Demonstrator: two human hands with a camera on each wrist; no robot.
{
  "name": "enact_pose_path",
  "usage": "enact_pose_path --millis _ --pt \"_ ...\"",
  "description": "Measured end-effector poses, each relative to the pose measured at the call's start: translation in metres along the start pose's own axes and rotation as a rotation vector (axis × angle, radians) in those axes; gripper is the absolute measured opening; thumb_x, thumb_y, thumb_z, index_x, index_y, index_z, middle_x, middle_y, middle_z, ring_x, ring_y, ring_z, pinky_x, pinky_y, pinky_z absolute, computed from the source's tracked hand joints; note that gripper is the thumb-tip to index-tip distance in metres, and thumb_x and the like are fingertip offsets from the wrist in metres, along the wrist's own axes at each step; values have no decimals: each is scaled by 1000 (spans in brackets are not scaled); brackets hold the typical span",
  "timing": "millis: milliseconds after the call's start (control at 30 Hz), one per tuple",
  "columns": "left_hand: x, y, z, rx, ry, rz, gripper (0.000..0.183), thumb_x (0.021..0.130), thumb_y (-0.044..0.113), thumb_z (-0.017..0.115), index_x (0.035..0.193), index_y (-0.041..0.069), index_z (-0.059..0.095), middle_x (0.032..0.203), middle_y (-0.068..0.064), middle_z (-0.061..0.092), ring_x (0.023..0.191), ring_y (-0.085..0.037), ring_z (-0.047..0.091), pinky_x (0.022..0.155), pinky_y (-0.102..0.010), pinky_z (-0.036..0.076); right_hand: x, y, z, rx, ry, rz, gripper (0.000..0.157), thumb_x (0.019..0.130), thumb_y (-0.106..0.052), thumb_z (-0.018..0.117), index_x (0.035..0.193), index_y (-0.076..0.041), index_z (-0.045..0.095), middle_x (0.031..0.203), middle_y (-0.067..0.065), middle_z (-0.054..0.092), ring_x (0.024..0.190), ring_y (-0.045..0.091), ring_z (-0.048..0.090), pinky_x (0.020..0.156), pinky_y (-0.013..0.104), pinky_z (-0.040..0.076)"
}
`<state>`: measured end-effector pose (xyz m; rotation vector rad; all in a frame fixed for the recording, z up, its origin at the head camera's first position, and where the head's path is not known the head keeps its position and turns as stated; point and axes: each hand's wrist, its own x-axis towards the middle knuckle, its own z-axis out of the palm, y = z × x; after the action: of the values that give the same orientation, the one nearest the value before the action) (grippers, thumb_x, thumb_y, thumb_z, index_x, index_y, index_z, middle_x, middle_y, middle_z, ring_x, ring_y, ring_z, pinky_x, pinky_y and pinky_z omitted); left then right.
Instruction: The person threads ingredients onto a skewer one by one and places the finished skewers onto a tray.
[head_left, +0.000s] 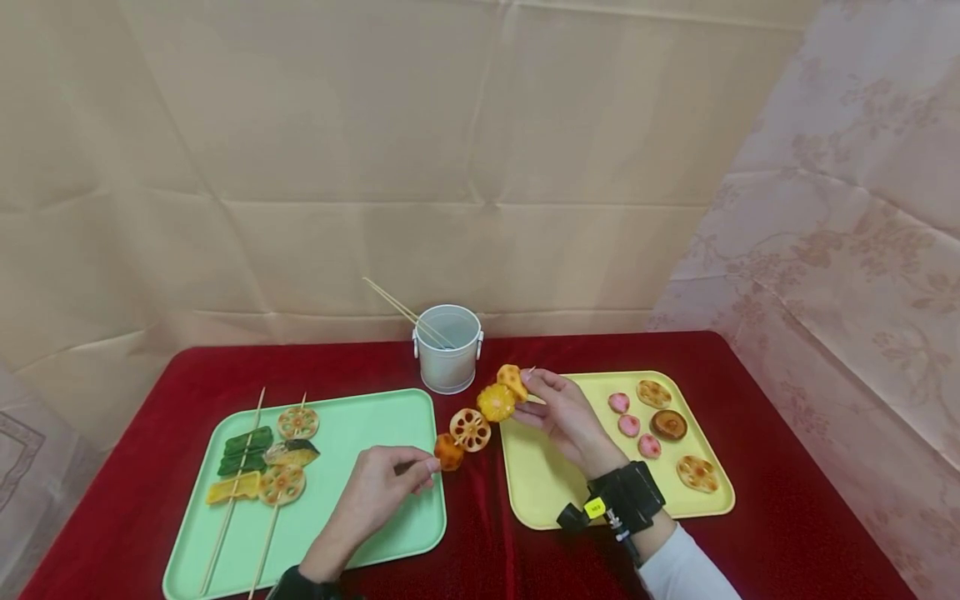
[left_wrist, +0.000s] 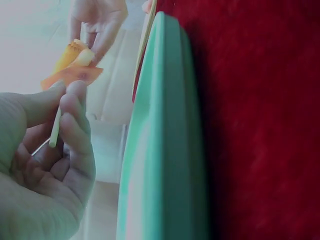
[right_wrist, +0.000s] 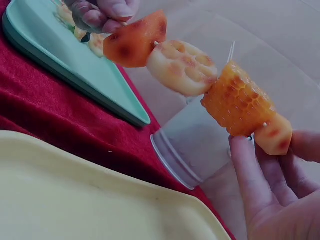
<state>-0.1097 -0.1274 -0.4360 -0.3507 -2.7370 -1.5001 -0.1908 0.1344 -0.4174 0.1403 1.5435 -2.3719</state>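
Observation:
A wooden skewer (left_wrist: 55,131) is held up between both hands above the gap between the trays. Threaded on it are an orange chunk (head_left: 448,452), a lotus root slice (head_left: 470,430), a corn piece (head_left: 496,402) and a yellow browned piece (right_wrist: 274,135). My left hand (head_left: 384,485) pinches the stick between thumb and fingers, right beside the orange chunk. At the far end my right hand (head_left: 564,417) grips the yellow piece with thumb and fingers. A short tip of the stick pokes out there in the head view.
On the left, a green tray (head_left: 375,533) bears two loaded skewers. A yellow tray (head_left: 536,500) at right carries several loose pieces, among them a mushroom cap (head_left: 668,425) and pink balls. Behind stands a white bucket (head_left: 447,371) with thin sticks (head_left: 397,305).

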Motion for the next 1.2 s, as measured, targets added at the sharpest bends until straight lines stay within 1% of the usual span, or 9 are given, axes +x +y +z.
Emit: enact_pose_path --millis 233,333,433,533,667,800,967,1067,1200 --pt "1 8 -8 127 -13 35 11 82 32 74 77 22 77 62 10 64 53 1 54 51 -21 42 -1 -1 3 -8 38 1 11 95 -17 61 96 -6 60 97 6 61 80 23 67 79 37 54" --pt "1 12 -10 230 -10 88 10 82 28 74 75 21 77 58 13 61 51 4 50 50 -20 41 -1 0 6 -34 46 -11 13 95 -17 61 97 -4 59 97 7 60 79 22 67 79 36 54" --pt "1 16 -11 379 25 170 12 83 25 74 72 20 75 58 16 57 52 2 47 50 -21 39 -2 1 11 -69 47 -32 14 95 -17 61 97 -3 59 98 7 60 78 22 66 80 37 54" --pt "-1 16 -11 538 90 233 14 82 26 74 69 22 72 60 17 57 55 -2 50 51 -24 40 -2 2 15 -104 58 -47 16 93 -19 63 94 -4 59 97 7 61 78 21 67 81 38 53" --pt "-5 14 -12 653 171 282 14 80 26 75 68 22 70 61 13 58 58 -9 56 50 -29 44 -1 5 18 -167 82 -64 19 90 -23 67 86 -6 59 90 5 63 79 18 67 79 36 54" --pt "-7 11 -15 664 206 332 14 80 22 76 68 20 70 60 11 55 56 -9 56 50 -29 45 2 9 22 -182 95 -52 22 89 -25 68 84 -6 58 86 4 65 78 16 67 77 33 55" --pt "-11 6 -17 649 223 374 11 80 19 76 70 17 71 60 12 54 54 -6 54 49 -26 45 4 11 26 -184 87 -43 24 89 -26 69 89 -4 59 87 6 66 79 17 67 76 31 55" --pt "-16 2 -19 638 249 399 10 79 17 77 70 17 71 60 11 54 54 -5 53 49 -26 45 4 12 27 -220 52 -39 30 88 -29 69 97 -1 62 91 7 68 83 21 67 77 31 54" --pt "-23 -4 -24 623 300 437 10 76 14 79 70 17 71 61 12 56 54 -3 53 48 -24 44 5 13 26 -272 -7 -17 47 88 -36 68 113 3 61 99 10 69 98 32 65 84 35 52"
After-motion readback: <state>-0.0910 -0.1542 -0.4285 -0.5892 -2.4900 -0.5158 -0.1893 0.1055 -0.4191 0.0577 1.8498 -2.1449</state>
